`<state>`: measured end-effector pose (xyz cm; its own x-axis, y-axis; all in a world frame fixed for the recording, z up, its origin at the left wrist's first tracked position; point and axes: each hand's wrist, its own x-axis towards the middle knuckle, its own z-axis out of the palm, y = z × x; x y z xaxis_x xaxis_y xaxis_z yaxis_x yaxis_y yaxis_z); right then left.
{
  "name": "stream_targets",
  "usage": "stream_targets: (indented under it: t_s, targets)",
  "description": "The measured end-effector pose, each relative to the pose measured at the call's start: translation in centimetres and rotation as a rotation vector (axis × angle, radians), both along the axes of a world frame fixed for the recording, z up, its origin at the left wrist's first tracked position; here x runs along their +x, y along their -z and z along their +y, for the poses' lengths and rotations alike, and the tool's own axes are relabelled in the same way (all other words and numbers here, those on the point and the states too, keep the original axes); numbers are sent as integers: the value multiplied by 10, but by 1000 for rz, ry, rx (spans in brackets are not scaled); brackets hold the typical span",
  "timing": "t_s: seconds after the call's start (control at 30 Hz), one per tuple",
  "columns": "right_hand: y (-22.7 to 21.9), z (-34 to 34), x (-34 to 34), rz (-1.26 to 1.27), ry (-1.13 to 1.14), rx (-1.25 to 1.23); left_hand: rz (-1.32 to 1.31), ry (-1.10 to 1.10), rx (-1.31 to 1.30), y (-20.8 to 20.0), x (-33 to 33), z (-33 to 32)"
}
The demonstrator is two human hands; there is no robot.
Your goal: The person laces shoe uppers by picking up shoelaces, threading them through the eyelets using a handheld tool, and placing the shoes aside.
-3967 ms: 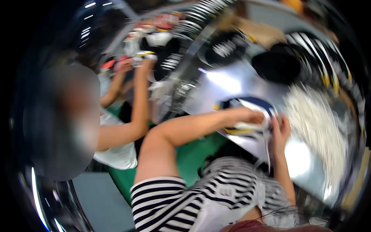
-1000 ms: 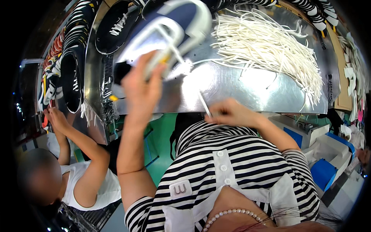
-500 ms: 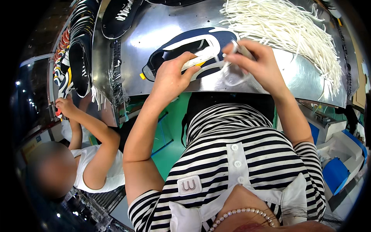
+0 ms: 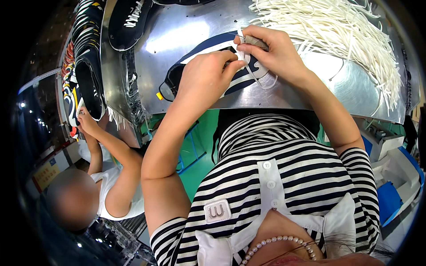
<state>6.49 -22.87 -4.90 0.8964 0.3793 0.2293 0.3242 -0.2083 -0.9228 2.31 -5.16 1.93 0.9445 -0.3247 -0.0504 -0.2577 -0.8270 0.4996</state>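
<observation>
The sheet-metal worktable spreads in front of you, its near edge just beyond your waist. To your left, a co-worker in a white sleeveless top reaches up to a long row of shoe uppers packed one against another. On the right part of your worktable lies a broad heap of loose white shoelaces. The navy-and-white shoe upper rests on the metal just left of that heap, its heel end toward your left. Farther off, near the tabletop's left edge, lies a black shoe upper with white zigzag lacing. Your left hand is closed over the navy-and-white upper, thumb and fingers gripping it beside the opening; you cannot tell from here whether they pinch the lace too. Your right hand is curled around a small hand tool with a wrapped, greyish handle and a thin shaft pointing left. Between your hands, a single white lace loops over the toe end. A small yellow tab sticks out at the heel.
</observation>
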Motion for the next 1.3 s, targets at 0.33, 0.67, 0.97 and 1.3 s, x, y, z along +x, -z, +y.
stream_targets:
  t_s: [0.33, 0.67, 0.97, 1.3]
  targets:
    - [-8, -23, -32, 175, -11, 25, 232, -166, -84, 22, 15, 1]
    - [4, -27, -45, 128, -16, -61, 262, -181, -51, 23, 16, 0]
    - [-2, -24, -44, 63, -5, -202, 218, -80, -121, 22, 6, 7]
    - [-11, 0, -56, -42, 76, -474, -308, 143, 13, 25, -24, -1]
